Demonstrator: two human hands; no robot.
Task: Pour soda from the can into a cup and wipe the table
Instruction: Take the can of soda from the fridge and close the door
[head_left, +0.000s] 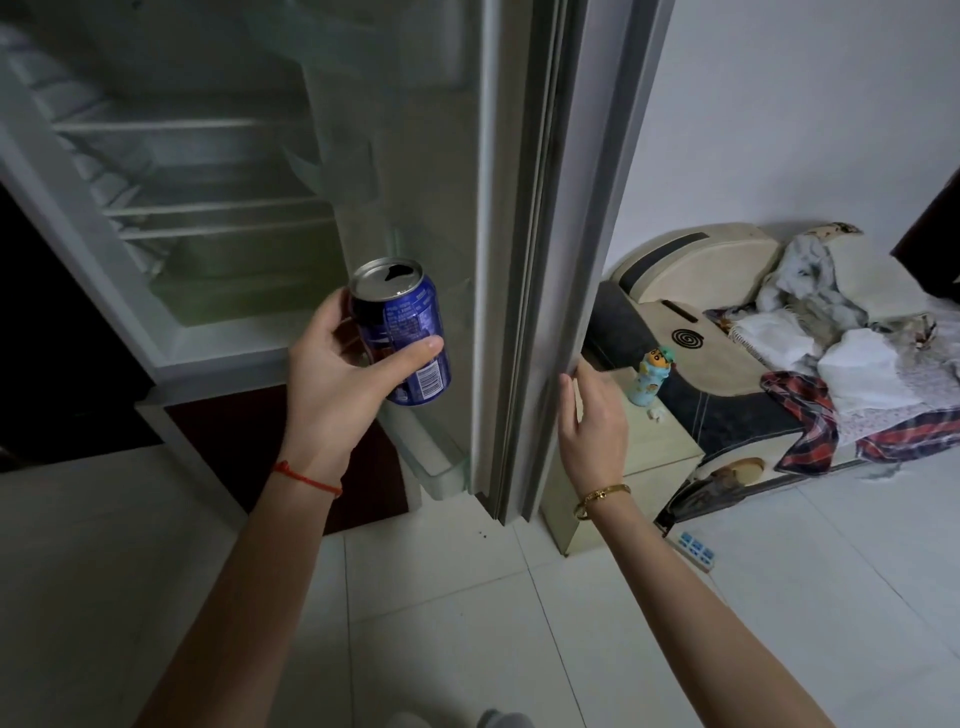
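Gripping the can (402, 338), the left hand (343, 384) had fingers wrapped round the back and thumb across the front, clamped on it. Can was blue, tilted, top already opened, held at about 11 o'clock from frame centre, in front of the open fridge (208, 218). Red string (306, 477) on that wrist. Right hand (592, 421) at 3 o'clock from the can, fingers loosely apart, fingertips touching the edge of the fridge door (566, 208). Gold bracelet (601, 498) on that wrist. Beyond the door, at 2 o'clock: small bottle (649, 376) on a nightstand (660, 441), bed (727, 312) with piled clothes (841, 343). White tile floor (467, 623) below.
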